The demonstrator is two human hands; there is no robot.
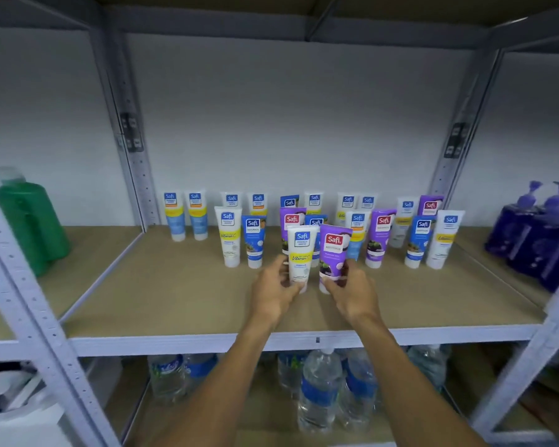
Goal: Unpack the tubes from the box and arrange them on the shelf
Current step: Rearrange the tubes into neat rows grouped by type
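My left hand (pixel 276 291) grips a white tube with a yellow band (pixel 300 253) near its cap end, upright on the shelf board (pixel 162 285). Right beside it, my right hand (pixel 352 293) grips a purple tube with a red label (pixel 333 253), tilted slightly right. Both tubes stand in front of several other tubes, white, blue and purple (pixel 378 237), lined up in rows toward the back of the shelf. No box is in view.
Green jugs (pixel 29 221) stand on the left bay, dark blue pump bottles (pixel 536 233) on the right bay. Water bottles (pixel 320 391) fill the shelf below. Grey metal uprights (pixel 133 156) frame the bay; bare board lies left and front of the tubes.
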